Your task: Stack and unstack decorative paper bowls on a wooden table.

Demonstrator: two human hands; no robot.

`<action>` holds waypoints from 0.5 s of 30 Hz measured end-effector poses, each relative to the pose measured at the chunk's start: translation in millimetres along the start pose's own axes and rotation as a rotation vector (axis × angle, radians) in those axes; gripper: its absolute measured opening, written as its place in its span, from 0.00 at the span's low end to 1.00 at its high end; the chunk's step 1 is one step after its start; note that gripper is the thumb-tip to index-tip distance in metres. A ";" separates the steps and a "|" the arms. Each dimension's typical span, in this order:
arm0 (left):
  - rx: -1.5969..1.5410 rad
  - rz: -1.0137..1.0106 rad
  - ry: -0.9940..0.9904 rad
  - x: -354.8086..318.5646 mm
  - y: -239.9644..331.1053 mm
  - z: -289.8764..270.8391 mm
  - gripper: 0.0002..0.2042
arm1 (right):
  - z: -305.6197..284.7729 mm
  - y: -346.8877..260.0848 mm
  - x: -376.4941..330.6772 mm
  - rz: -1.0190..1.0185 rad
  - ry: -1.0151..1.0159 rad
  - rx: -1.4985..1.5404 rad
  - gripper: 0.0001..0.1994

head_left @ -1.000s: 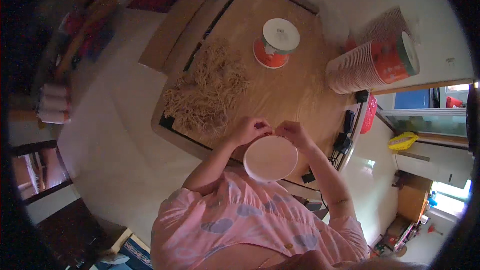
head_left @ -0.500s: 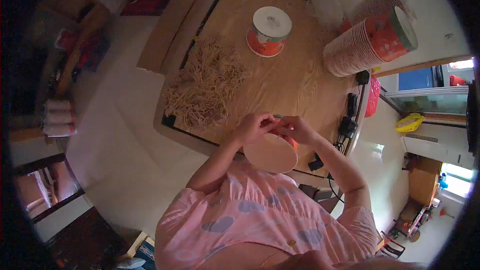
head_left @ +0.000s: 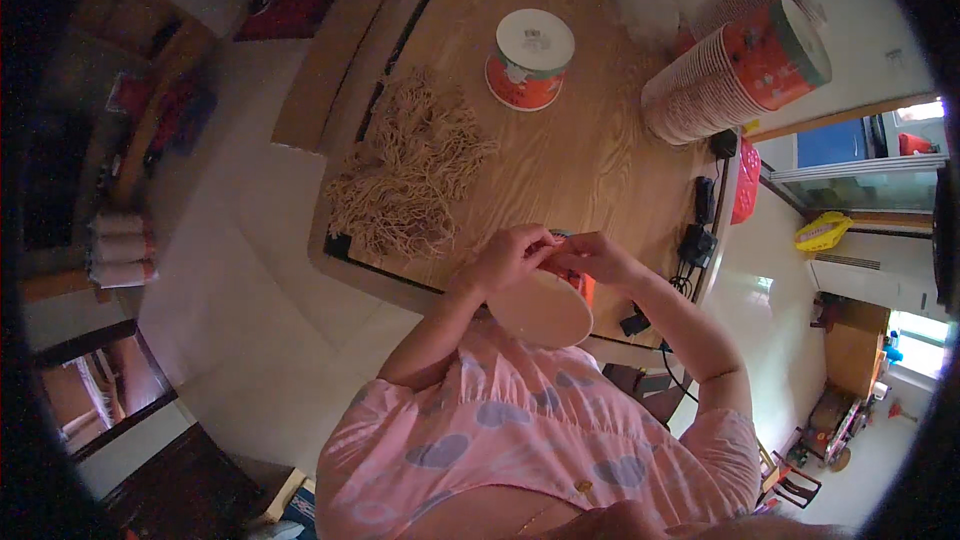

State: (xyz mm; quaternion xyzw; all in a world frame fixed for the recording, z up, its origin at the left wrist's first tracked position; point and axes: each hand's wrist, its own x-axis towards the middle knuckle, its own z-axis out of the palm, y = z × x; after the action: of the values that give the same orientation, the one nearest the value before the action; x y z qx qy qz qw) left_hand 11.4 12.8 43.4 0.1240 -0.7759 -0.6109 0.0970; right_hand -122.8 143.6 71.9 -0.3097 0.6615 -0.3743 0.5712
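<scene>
Close to my body, at the table's near edge, a red-orange paper bucket [head_left: 545, 312] is tilted with its wide pale round end toward me. My left hand [head_left: 512, 258] pinches at its far side with bent fingers. Right beside it, nearly touching, my right hand [head_left: 602, 262] has its fingers closed on the same part. Whatever small piece may sit between the fingertips is hidden. Ahead on the table, another red paper bucket [head_left: 530, 90] stands upside down, its white base up. Left of it lies a loose heap of tan twine cords [head_left: 412, 175].
A long leaning stack of nested paper buckets [head_left: 715, 80] occupies the table's far right. Black power adapters [head_left: 697, 245] and cables lie along the right edge. The wooden table [head_left: 560, 175] has cardboard [head_left: 335, 70] beyond its left side. A yellow basket [head_left: 822, 231] is farther right.
The view has shifted slightly. Both hands stay at the bucket in nearly the same grip, with only small finger movement.
</scene>
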 end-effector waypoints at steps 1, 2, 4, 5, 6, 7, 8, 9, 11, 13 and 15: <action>-0.001 0.000 -0.001 -0.1 -2.7 0.9 0.04 | -0.2 -1.6 -0.5 0.043 -0.012 0.022 0.09; 0.071 0.054 0.023 -0.5 -5.2 1.8 0.04 | -1.8 -0.7 -1.1 0.044 -0.011 0.023 0.09; 0.143 0.105 0.048 -3.0 -6.7 2.8 0.04 | -5.8 1.0 -3.2 0.063 -0.048 -0.116 0.10; 0.095 0.039 0.072 -5.4 -6.4 2.9 0.04 | -5.9 -0.6 -3.9 0.064 -0.050 -0.115 0.10; 0.047 -0.027 0.097 -7.4 -6.1 2.7 0.04 | -6.1 -3.9 -5.5 0.048 -0.044 -0.175 0.09; 0.045 -0.027 0.094 -7.4 -5.2 2.0 0.04 | -6.6 -6.3 -6.7 0.034 -0.034 -0.234 0.09; 0.074 -0.030 0.070 -7.3 -3.4 1.0 0.04 | -7.9 -1.1 -6.4 0.036 -0.031 -0.233 0.09; 0.104 -0.033 0.046 -7.0 -1.5 0.0 0.04 | -10.1 8.4 -5.8 -0.014 -0.066 -0.265 0.09; 0.088 -0.060 -0.007 -6.0 3.2 -2.6 0.04 | -10.9 13.6 -6.5 -0.067 -0.098 -0.296 0.10; 0.072 -0.090 -0.058 -5.2 3.4 -2.7 0.04 | -10.1 12.1 -7.5 -0.066 -0.144 -0.341 0.10; -0.020 -0.006 -0.059 -4.2 -0.4 -0.2 0.07 | -7.2 4.0 -11.3 -0.078 -0.111 -0.305 0.08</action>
State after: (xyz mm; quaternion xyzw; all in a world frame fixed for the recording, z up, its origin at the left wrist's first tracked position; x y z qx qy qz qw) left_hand 15.5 13.8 43.0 0.1074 -0.7720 -0.6222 0.0733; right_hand -128.1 156.2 74.9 -0.4383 0.6657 -0.2738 0.5383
